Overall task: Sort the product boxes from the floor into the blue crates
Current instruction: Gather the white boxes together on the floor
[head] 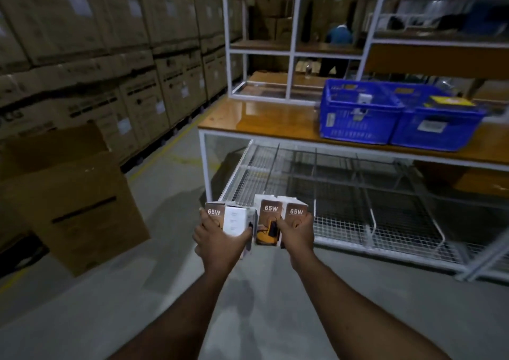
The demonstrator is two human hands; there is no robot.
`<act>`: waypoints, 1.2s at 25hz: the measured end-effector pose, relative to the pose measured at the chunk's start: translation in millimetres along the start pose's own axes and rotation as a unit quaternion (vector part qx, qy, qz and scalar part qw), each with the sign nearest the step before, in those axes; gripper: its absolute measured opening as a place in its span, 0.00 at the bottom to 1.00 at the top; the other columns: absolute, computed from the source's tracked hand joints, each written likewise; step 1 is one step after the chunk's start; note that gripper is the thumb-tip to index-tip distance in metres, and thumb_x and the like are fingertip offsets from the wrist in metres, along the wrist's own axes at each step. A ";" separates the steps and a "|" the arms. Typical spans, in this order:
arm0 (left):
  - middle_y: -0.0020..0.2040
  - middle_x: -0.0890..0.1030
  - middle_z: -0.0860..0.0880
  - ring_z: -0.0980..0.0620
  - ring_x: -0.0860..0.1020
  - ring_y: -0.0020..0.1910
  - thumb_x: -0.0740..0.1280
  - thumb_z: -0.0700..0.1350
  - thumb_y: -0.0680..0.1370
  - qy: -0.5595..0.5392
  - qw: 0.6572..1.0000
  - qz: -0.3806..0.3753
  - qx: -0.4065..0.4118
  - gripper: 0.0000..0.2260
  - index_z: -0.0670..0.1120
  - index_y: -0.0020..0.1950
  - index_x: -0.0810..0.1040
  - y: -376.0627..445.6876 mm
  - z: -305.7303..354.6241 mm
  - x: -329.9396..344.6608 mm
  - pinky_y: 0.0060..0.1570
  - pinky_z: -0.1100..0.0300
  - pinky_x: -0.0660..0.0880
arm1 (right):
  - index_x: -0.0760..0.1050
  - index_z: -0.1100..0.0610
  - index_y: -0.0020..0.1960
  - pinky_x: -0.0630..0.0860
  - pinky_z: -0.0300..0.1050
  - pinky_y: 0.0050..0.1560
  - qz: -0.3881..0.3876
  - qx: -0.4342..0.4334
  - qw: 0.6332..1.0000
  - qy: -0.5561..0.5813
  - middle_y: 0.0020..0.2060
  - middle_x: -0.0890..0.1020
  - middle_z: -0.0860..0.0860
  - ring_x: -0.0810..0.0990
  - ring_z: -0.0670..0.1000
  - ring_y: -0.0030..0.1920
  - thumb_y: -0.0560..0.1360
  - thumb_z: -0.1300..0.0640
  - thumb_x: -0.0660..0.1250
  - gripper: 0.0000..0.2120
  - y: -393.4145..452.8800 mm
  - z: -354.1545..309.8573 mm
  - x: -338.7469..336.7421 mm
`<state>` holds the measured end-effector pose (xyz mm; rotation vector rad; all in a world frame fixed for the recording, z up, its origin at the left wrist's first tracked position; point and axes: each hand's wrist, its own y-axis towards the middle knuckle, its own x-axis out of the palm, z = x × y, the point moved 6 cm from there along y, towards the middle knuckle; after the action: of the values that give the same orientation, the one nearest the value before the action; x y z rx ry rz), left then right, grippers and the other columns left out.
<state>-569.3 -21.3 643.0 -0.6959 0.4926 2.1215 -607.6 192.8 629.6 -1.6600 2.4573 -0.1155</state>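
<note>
Filling the left side, tall stacks of brown cardboard cartons (91, 42) line a grey concrete floor (170, 290), with one large brown carton (74, 210) tilted in front of them. To the right stands a white metal-framed table with a glossy wooden top (264, 119) and a wire-mesh lower shelf (344, 222); a white metal shelving frame (292, 45) rises at its back. Two blue plastic lattice crates (358, 111) sit side by side on the tabletop, touching; the right-hand blue crate (438, 128) has a yellow-and-black item at its top. Beyond the frame, a blurred person in a blue top (340, 37) is partly visible.

Both bare arms reach forward over the floor, short of the table. The left hand (220, 238) curls round small brown-and-white product boxes marked 65W (234, 220), thumb across the white face. The right hand (297, 235) grips two more small 65W boxes (271, 222) held upright, just beside the left bundle.
</note>
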 end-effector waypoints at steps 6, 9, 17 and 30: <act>0.73 0.63 0.39 0.39 0.61 0.72 0.75 0.66 0.61 -0.040 0.995 -0.024 0.084 0.58 0.47 0.80 0.46 72.2 109.4 52.8 0.68 0.40 0.63 | 0.65 0.47 0.60 0.79 0.57 0.55 0.068 -0.046 0.995 0.053 0.55 0.80 0.49 0.79 0.50 0.50 0.69 0.54 0.76 0.26 88.8 -76.8 -23.4; 0.75 0.60 0.39 0.39 0.59 0.74 0.75 0.66 0.62 -0.068 0.990 -0.057 0.113 0.58 0.49 0.79 0.45 106.2 162.4 85.1 0.69 0.38 0.63 | 0.64 0.50 0.65 0.77 0.53 0.56 0.111 -0.058 0.991 0.056 0.56 0.78 0.48 0.77 0.50 0.52 0.70 0.56 0.75 0.29 130.0 -120.7 -38.6; 0.76 0.58 0.40 0.39 0.58 0.74 0.74 0.67 0.63 -0.104 0.974 -0.110 0.168 0.58 0.50 0.80 0.42 160.2 272.8 160.2 0.68 0.38 0.61 | 0.65 0.50 0.65 0.77 0.56 0.59 0.193 -0.096 0.974 0.067 0.59 0.79 0.51 0.79 0.52 0.56 0.70 0.57 0.75 0.29 229.6 -178.4 -78.6; 0.76 0.57 0.41 0.40 0.56 0.75 0.74 0.67 0.64 -0.141 0.960 -0.095 0.224 0.56 0.49 0.80 0.44 255.2 482.5 303.2 0.68 0.40 0.61 | 0.62 0.49 0.69 0.79 0.57 0.56 0.182 -0.162 0.967 0.072 0.60 0.77 0.49 0.78 0.52 0.57 0.70 0.48 0.74 0.32 477.3 -278.2 -148.3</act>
<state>-1075.3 280.8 849.2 -0.1701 0.6878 1.7998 -1041.0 500.5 840.9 -1.3047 2.9763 0.2356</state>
